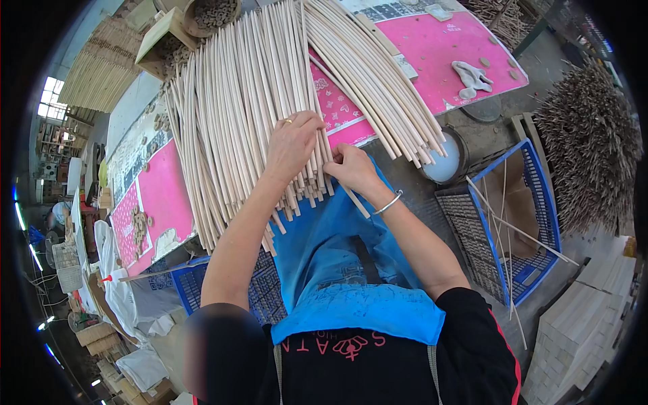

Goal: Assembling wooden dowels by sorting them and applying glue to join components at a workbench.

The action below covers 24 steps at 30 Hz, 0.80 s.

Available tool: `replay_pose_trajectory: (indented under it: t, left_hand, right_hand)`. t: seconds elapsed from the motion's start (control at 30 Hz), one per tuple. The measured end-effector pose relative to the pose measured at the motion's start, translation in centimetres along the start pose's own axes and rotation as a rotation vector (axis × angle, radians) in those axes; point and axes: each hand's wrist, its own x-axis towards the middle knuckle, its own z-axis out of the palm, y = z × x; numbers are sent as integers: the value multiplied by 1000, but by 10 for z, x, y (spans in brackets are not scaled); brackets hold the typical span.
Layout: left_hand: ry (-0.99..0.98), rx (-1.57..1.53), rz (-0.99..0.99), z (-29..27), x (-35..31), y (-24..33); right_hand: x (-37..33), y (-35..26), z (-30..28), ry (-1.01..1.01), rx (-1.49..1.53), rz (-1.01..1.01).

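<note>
A thick layer of long, pale wooden rods (233,101) lies over the table, their near ends sticking out past its front edge. My left hand (291,147), with a ring on one finger, is on top of this pile with its fingers bent around rods at the right side. Just to its right, my right hand (356,170) is closed, thumb and fingers pinching a single wooden rod (358,202) whose end points down toward my blue apron (324,270). Part of that rod is hidden by the fingers. A smaller group of rods (378,81) lies apart on the right.
The table has a pink covering (466,57) with a crumpled white glove (470,79) on it. At the right are a bucket (445,162) of whitish liquid, a blue crate (499,229) with thin sticks, and a large stick bundle (587,148). A wooden box (165,44) stands far left.
</note>
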Motion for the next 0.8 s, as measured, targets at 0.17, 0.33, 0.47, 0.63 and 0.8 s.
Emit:
replay_pose_trajectory:
  t: [0.17,0.33,0.47,0.63,0.8]
  left_hand:
    - [6,0,11,-4,0,0]
    - [-58,-88,16,-6,1,-6]
    - [-137,31,70,-1,-1,-8]
    - [-129,33,49,-1,-2,-6]
    - [-127,71,73,1,-2,-4]
  right_hand:
    - [-14,25,-4,81,456,43]
    - [-31,75,-15,307,1320,83]
    - [-45,70,-4,300,1463,61]
    - [-48,51,0,33,1034,123]
    - [-41,23,-15,-76,1014,197]
